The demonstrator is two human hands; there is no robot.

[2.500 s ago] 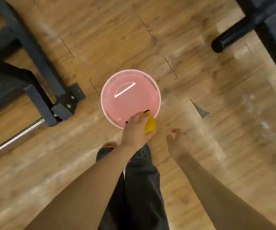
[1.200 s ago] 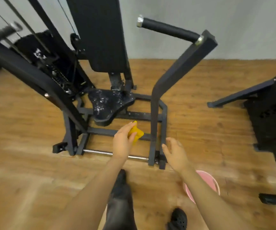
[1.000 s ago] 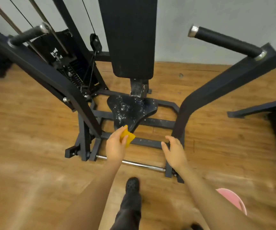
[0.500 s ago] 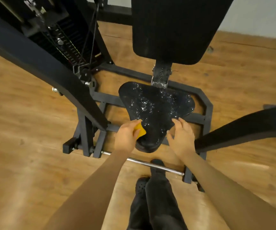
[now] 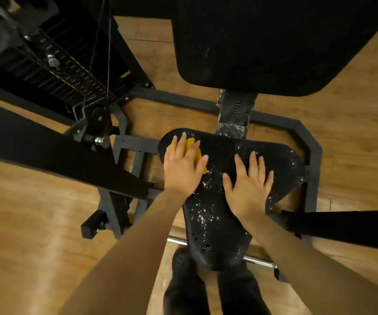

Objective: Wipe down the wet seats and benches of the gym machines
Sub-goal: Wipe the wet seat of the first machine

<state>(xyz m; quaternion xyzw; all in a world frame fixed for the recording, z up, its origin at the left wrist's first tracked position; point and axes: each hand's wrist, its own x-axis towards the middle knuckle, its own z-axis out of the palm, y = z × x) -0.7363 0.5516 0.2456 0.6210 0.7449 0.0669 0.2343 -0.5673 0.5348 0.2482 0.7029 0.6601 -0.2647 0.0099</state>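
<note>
Hands (image 5: 184, 169) press cloth (image 5: 195, 147) on wet seat (image 5: 215, 214)

Warm, even indoor light falls from above, giving the wooden floor (image 5: 35, 223) a soft amber sheen with pale glare patches at lower left. The black seat (image 5: 215, 219) swallows most light; only scattered wet droplets on it glint white. The backrest (image 5: 263, 42) reads as a near-featureless dark mass. Wide-angle distortion bends the frame bars toward the edges. Forearms at the bottom are slightly soft; the picture is mildly blurred overall.
</note>
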